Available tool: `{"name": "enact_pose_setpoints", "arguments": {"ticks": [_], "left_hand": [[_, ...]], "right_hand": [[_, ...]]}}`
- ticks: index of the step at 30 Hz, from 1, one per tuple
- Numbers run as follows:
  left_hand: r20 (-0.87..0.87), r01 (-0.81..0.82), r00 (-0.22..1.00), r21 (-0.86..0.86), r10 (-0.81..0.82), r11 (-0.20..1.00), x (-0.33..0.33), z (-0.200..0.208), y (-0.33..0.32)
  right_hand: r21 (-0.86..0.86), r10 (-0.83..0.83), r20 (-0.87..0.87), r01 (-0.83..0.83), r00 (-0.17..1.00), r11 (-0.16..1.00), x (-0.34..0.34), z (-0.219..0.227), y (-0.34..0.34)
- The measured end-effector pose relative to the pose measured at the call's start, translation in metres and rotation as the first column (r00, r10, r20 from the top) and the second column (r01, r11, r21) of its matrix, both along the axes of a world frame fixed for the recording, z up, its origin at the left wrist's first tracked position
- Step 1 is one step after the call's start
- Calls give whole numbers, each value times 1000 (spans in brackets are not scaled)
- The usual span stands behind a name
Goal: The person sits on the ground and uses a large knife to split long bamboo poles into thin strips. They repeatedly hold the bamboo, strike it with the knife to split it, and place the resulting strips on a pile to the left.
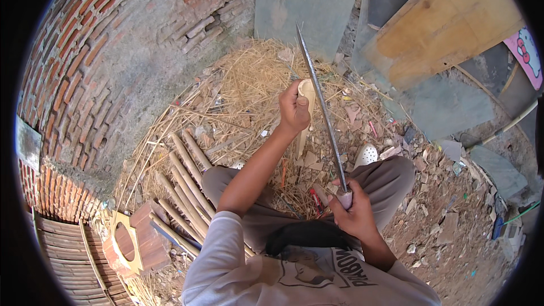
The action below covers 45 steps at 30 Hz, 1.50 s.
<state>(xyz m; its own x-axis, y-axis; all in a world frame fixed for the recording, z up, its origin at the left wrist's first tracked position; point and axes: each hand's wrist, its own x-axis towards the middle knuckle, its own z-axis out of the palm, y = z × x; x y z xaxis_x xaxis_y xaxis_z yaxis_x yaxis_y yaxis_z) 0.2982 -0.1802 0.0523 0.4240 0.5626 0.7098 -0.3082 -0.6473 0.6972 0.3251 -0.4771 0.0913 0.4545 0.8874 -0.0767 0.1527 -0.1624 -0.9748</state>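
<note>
My left hand (294, 109) is closed around a pale piece of split bamboo (307, 87), held upright. Its rounded, hollowed top shows above my fist, and its lower part runs down below. In my right hand (354, 207), low in front of my lap, I grip the light-coloured handle of a long-bladed knife (323, 105). The narrow, dark grey blade slants up and away to the left, its tip beyond my left hand. In this view the blade passes just right of the bamboo; whether they touch I cannot tell.
Several bamboo poles (190, 184) lie by my left knee. Straw and shavings (243, 85) cover the ground ahead, with rubble (436, 215) at right. A brick wall (130, 39) stands at left; boards (447, 20) lean at back right. A board with a round hole (126, 242) lies lower left.
</note>
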Motion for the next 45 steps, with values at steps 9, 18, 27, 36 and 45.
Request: {"name": "enact_pose_setpoints", "arguments": {"ticks": [9, 18, 27, 36, 45], "left_hand": [[62, 28, 998, -143, -19, 989, 1, 0, -2], [129, 85, 990, -168, -64, 982, -2, 10, -6], [134, 100, 988, -176, -77, 979, -3, 4, 1], [151, 118, 984, -180, -91, 976, 3, 0, 0], [86, 154, 987, -224, -137, 962, 0, -34, 3]], "right_hand": [[13, -5, -52, 5, 999, 1000, -6, -8, 6], [-9, 16, 33, -16, 999, 1000, -10, -10, 15], [-47, 29, -21, -30, 999, 998, -8, -9, 17], [2, 37, 41, -37, 998, 999, -2, -6, 19], [-16, 54, -128, -57, 990, 998, 1, -13, 17]]}}
